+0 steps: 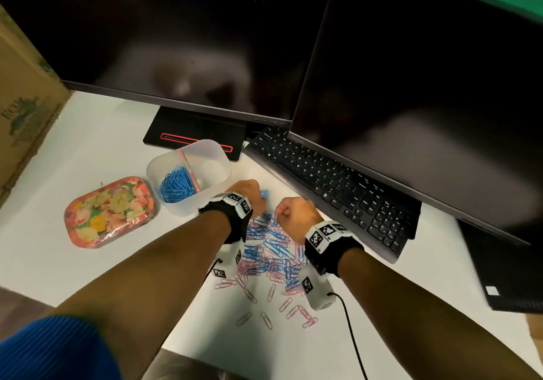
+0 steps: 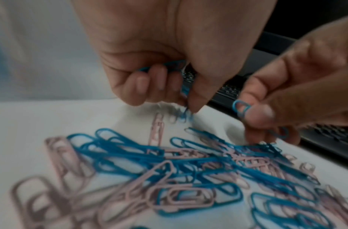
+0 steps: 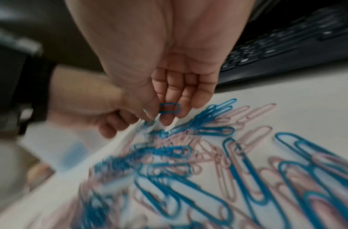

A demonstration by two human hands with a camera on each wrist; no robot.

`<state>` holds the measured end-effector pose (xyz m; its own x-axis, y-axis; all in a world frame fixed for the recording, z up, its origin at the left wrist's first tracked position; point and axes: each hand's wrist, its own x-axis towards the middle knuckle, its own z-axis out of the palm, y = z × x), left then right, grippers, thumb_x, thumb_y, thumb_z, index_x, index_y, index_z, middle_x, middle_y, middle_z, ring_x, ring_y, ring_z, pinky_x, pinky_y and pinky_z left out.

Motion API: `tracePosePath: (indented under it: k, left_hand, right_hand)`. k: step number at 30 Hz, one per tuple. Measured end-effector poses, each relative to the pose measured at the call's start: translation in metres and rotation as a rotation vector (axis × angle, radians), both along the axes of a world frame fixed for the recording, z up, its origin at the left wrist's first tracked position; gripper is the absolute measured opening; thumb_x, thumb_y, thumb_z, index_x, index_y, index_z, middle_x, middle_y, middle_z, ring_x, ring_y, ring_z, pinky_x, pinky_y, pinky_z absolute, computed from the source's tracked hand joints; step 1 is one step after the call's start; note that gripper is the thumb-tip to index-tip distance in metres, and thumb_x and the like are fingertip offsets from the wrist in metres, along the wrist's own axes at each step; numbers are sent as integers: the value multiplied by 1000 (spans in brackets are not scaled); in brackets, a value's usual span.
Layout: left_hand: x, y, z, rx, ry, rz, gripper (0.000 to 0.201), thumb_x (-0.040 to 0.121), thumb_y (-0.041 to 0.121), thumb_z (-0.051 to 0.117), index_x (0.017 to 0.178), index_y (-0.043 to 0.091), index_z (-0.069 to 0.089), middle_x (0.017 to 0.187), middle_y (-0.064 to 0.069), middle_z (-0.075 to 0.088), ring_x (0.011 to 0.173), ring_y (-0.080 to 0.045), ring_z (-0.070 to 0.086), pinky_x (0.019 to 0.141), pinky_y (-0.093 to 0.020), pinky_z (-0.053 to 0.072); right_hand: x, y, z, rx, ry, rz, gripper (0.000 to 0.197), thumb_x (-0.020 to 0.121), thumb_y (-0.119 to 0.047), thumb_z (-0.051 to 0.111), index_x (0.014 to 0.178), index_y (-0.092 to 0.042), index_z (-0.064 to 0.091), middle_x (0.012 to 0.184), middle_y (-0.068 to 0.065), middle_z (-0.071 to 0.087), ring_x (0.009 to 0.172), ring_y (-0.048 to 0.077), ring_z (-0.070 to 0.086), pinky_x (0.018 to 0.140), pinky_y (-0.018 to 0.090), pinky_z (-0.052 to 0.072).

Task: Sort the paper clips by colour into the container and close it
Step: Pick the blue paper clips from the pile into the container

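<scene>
A heap of blue and pink paper clips (image 1: 271, 257) lies on the white desk between my wrists. My left hand (image 1: 249, 196) hovers at the heap's far edge, fingers curled round several blue clips (image 2: 165, 65) in the palm, with more pinched at the fingertips. My right hand (image 1: 293, 218) is beside it and pinches a blue clip (image 3: 169, 107) between thumb and fingers. The translucent container (image 1: 217, 156) stands just left of my left hand; blue clips (image 1: 177, 184) fill its left compartment, behind a pink divider. Its flowered lid (image 1: 110, 212) lies further left.
A black keyboard (image 1: 338, 185) lies close on the right of the hands, under a dark monitor (image 1: 426, 86). A second monitor (image 1: 176, 41) and its stand (image 1: 194, 137) are behind the container. A cardboard box (image 1: 23, 109) stands at the far left.
</scene>
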<state>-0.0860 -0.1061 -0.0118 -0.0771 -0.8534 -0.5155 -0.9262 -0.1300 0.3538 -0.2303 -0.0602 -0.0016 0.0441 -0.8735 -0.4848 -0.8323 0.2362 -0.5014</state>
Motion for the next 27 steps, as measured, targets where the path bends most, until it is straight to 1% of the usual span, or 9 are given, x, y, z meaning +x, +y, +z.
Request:
tracePosePath:
  k: [2,4,7,10,13,18,22,24,27]
  left_hand:
    - [4,2,1,-22,91,35,25,91,27,51,105,9,60,106,-13,65,97,-31,60,77,-30,45]
    - [10,5,2,-21,252,124,21,92,29,55,100,11,61,94,-9,64,87,-28,59,75,-29,44]
    - [19,15,6,60,561,301,15,91,28,60,88,13,57,70,-4,53,58,-19,46,57,-26,37]
    - [27,27,10,101,725,455,19,87,13,65,75,14,49,64,-10,55,51,-17,40,49,-22,32]
    - [34,38,14,75,850,546,29,82,-10,56,65,13,50,78,-12,68,68,-22,46,48,-21,36]
    - [38,47,12,75,809,598,29,77,-7,52,59,16,52,63,-7,59,56,-21,42,53,-24,33]
    - [40,51,10,-59,672,593,21,81,0,50,71,17,56,72,-5,62,64,-18,51,65,-25,38]
    - [42,55,9,-127,586,505,14,83,6,54,77,17,60,79,-4,66,73,-18,57,74,-23,41]
    - [44,63,5,-136,476,336,6,77,13,64,75,18,63,76,0,68,76,-19,63,72,-22,47]
  right_hand:
    - [-8,-1,-2,12,-137,-99,17,80,-11,58,73,-26,64,73,-3,72,66,17,66,67,23,55]
    - [-14,-3,-2,29,-277,-177,27,80,-3,56,85,-28,64,69,0,73,66,22,69,73,34,59]
    - [-22,-4,6,68,-413,-238,40,87,11,44,112,-16,60,70,6,67,55,18,64,57,26,53]
    - [-23,-4,14,94,-447,-256,31,90,15,35,94,-4,59,70,10,58,39,10,56,40,19,42]
    - [-20,-9,8,77,-295,-221,32,88,7,40,77,-16,58,69,4,59,53,14,52,52,24,41]
    - [-4,-12,12,0,-29,-57,19,93,-16,44,94,-22,62,89,2,62,84,23,58,75,30,49]
    - [-1,-9,13,-33,24,-24,20,88,-15,51,103,-24,59,79,-4,60,82,24,62,78,34,55]
    - [-6,-5,11,-69,52,2,20,86,-15,52,100,-26,60,75,-6,58,79,24,62,75,37,56]
    - [-7,2,9,-70,70,94,15,87,-18,57,96,-28,62,75,-6,58,75,21,61,73,36,56]
